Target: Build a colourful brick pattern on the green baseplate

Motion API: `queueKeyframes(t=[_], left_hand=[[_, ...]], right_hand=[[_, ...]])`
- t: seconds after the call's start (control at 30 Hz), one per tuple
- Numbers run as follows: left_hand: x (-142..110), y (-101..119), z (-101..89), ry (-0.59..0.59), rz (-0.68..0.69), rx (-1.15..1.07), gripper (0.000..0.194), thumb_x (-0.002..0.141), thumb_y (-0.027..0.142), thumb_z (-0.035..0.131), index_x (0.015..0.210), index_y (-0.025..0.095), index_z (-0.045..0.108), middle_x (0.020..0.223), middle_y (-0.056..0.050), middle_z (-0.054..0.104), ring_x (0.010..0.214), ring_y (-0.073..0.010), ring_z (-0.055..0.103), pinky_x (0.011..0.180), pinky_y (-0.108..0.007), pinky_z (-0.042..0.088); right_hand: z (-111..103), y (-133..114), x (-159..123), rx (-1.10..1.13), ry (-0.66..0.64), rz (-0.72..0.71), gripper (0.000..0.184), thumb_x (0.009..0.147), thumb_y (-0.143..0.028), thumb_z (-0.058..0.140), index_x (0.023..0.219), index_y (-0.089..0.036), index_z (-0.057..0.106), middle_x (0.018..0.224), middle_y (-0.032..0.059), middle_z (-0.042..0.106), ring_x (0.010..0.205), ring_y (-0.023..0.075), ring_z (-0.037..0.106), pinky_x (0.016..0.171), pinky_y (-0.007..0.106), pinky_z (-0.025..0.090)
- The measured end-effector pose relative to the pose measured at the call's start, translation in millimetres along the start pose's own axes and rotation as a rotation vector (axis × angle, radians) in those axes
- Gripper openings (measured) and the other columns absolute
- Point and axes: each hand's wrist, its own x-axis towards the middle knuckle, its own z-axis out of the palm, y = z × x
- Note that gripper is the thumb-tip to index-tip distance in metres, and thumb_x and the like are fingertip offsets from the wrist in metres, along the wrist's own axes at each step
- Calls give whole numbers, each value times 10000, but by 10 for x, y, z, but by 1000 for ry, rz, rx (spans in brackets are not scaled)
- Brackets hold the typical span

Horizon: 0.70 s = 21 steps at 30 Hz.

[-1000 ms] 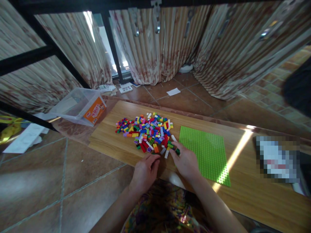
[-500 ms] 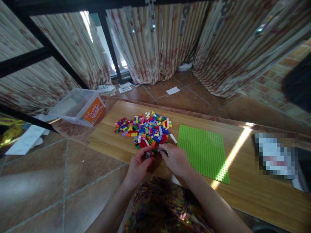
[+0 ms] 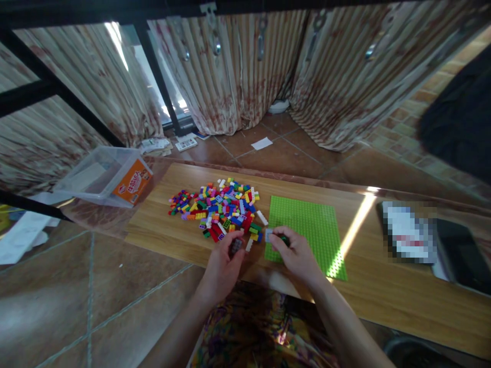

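2 small bricks are held in bare hands near the green baseplate (image 3: 316,230), the landmark for all positions given. The grey brick (image 3: 236,246), left of the baseplate, is pinched between the thumb and fingers of the left hand (image 3: 221,263). The pale grey brick (image 3: 269,235), at the baseplate's left edge, is pinched by the right hand (image 3: 298,255), with a dark green piece (image 3: 284,239) showing among its curled fingers; whether the pale grey brick touches the baseplate cannot be told. The step in hand is judged to be the sorting out of loose bricks; the next move would call for a firm pinch on each piece. The brick pile (image 3: 224,207) spreads left of the baseplate, a white brick (image 3: 262,218) lying between them. The wooden tabletop (image 3: 383,301) carries all of these; a sunlit strip crosses the baseplate's near right corner, and a blurred packet (image 3: 408,232) lies to its right. Well left of the baseplate stands a clear bin (image 3: 90,179) with an orange label (image 3: 133,182); beyond it, striped curtains (image 3: 238,76) hang over a tiled floor (image 3: 134,276).
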Motion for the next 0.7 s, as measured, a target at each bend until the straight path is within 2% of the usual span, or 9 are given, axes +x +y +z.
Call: queueKeyframes(t=[0.13,0.27,0.37,0.5,0.6,0.7], left_hand=[[29,105,114,-107,53,144,338,858,222,515,1195,192,522,1003,-65,653,829,-169,655,780,-323,521],[85,188,239,-174,177,261,297,810,165,550,1103,196,580,1037,-71,656,935,-197,637,835,-341,510],[153,189,305,-218,200,261,300,812,160,545,1106,196,590,1045,-71,673,956,-201,641,852,-343,509],[268,198,377,-240,166,268,287,852,207,528,1136,185,556,1000,-74,692,906,-198,666,806,-332,522],[375,269,468,-223,202,380,269,862,220,528,1127,177,534,1018,-92,691,922,-217,666,815,-352,517],[498,370,594,-228,240,531,247,877,197,499,1123,174,514,993,-98,694,901,-233,671,798,-365,508]], right_hand=[[-555,129,148,-355,116,-21,284,860,-425,523,885,-198,693,773,23,705,703,169,626,652,273,433],[-902,199,354,-545,20,-18,244,837,-382,553,824,-217,732,770,20,727,694,176,645,634,273,437],[-972,233,435,-612,-7,-11,214,827,-359,574,835,-229,744,782,18,734,701,179,657,646,278,452],[-980,329,377,-643,149,46,295,822,-392,602,1023,-210,716,840,46,738,749,208,674,693,320,494],[-994,446,278,-629,255,22,360,827,-293,588,1161,-171,642,938,79,735,848,219,682,765,346,516],[-1018,537,222,-604,295,-36,381,818,-186,550,1195,-184,603,993,69,728,914,204,677,833,358,521]])
